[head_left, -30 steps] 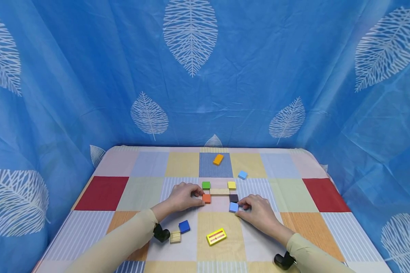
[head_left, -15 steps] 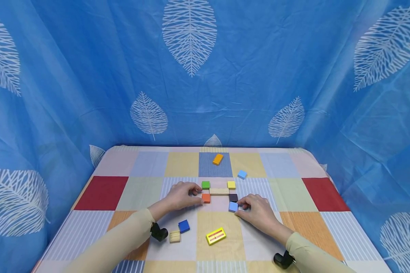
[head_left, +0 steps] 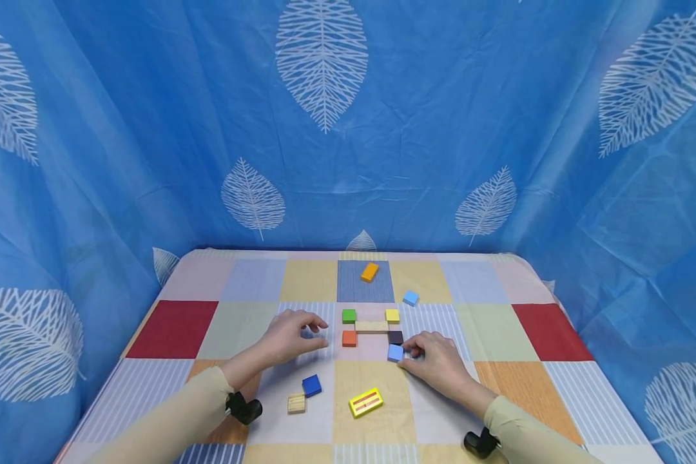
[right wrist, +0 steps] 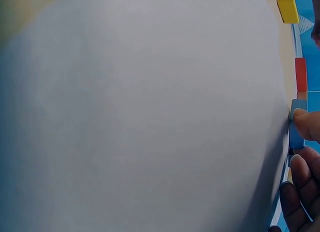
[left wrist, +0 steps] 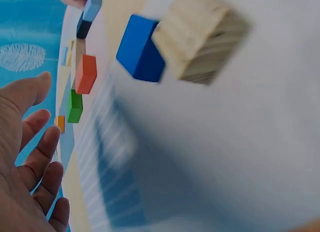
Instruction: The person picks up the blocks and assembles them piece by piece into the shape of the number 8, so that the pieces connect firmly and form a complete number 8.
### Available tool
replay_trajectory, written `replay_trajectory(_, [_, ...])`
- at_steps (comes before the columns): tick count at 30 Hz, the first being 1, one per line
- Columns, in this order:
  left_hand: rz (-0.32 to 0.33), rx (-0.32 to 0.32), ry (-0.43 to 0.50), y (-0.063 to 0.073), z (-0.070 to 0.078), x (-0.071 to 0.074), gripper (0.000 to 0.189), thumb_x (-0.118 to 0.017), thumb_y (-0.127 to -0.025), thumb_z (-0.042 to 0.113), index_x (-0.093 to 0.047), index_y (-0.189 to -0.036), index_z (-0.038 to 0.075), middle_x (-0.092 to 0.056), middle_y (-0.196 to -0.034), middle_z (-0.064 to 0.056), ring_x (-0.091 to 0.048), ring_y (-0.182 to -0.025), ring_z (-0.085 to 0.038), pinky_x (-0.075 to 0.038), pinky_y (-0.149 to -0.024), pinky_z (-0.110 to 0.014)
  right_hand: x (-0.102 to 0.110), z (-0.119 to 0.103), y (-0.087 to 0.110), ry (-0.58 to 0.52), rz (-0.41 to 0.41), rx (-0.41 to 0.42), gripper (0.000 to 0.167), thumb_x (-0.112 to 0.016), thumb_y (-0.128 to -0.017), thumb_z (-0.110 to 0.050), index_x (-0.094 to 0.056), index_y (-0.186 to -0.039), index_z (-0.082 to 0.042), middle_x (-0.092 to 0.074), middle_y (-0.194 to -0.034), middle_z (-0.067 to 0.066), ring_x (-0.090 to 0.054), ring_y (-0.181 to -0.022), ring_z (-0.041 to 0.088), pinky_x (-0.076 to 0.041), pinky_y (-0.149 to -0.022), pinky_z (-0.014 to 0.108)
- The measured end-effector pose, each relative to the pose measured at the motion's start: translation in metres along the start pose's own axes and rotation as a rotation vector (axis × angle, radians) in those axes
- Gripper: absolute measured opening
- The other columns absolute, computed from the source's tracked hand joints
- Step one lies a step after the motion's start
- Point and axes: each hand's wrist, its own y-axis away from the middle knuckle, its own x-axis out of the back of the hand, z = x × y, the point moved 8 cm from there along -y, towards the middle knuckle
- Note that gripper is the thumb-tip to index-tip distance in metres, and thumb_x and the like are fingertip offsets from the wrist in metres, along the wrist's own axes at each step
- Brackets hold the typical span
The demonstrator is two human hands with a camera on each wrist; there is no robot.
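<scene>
My left hand [head_left: 292,336] hovers left of the orange block [head_left: 349,338], holding nothing, its fingers loosely bent and apart from the thumb. With thumb and fingers my right hand [head_left: 437,361] pinches a light blue block [head_left: 395,352], which sits just in front of the black block [head_left: 396,337]. A long plain wooden block [head_left: 372,327] lies between the corner blocks: green [head_left: 349,316] and yellow [head_left: 392,316] behind, orange and black in front. In the right wrist view the thumb [right wrist: 306,124] presses the light blue block's near side.
Nearer me lie a dark blue block [head_left: 311,385], a small plain wooden block [head_left: 296,403] and a yellow block with red marks [head_left: 366,403]. Farther back are an orange-yellow block [head_left: 369,272] and another light blue block [head_left: 410,298]. A blue leaf-print curtain [head_left: 348,180] surrounds the table.
My left hand has let go of the orange block and drawn back to the left. The right hand stays at the light blue block, and the blocks look unmoved.
</scene>
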Motion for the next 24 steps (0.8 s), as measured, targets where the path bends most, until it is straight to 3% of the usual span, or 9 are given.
replay_trajectory(10, [-0.020, 0.016, -0.050, 0.051, -0.009, 0.008, 0.032, -0.086, -0.082, 0.039, -0.075, -0.109, 0.025, -0.065, -0.100, 0.014, -0.049, -0.101, -0.015, -0.038, -0.093, -0.048, 0.001, -0.001, 0.001, -0.016, -0.009, 0.002, 0.023, -0.090, -0.077, -0.031, -0.075, -0.093, -0.025, -0.055, -0.077, -0.017, -0.048, -0.078, 0.007, -0.036, -0.082, 0.042])
replay_trajectory(16, [-0.055, 0.038, -0.068, 0.080, -0.014, 0.006, 0.037, -0.085, -0.079, 0.049, -0.076, -0.109, 0.029, -0.064, -0.108, 0.013, -0.050, -0.105, -0.015, -0.041, -0.095, -0.051, 0.001, -0.001, 0.001, -0.026, -0.005, 0.006, 0.022, -0.090, -0.078, -0.031, -0.075, -0.093, -0.025, -0.056, -0.077, -0.017, -0.049, -0.078, 0.008, -0.036, -0.082, 0.041])
replay_trajectory(24, [-0.057, 0.003, -0.033, 0.107, -0.022, -0.001, 0.038, -0.084, -0.078, 0.055, -0.074, -0.108, 0.034, -0.062, -0.112, 0.014, -0.049, -0.109, -0.016, -0.040, -0.094, -0.052, 0.001, -0.002, 0.001, -0.028, 0.007, 0.004, 0.023, -0.091, -0.076, -0.030, -0.075, -0.092, -0.025, -0.056, -0.077, -0.017, -0.049, -0.077, 0.009, -0.036, -0.081, 0.041])
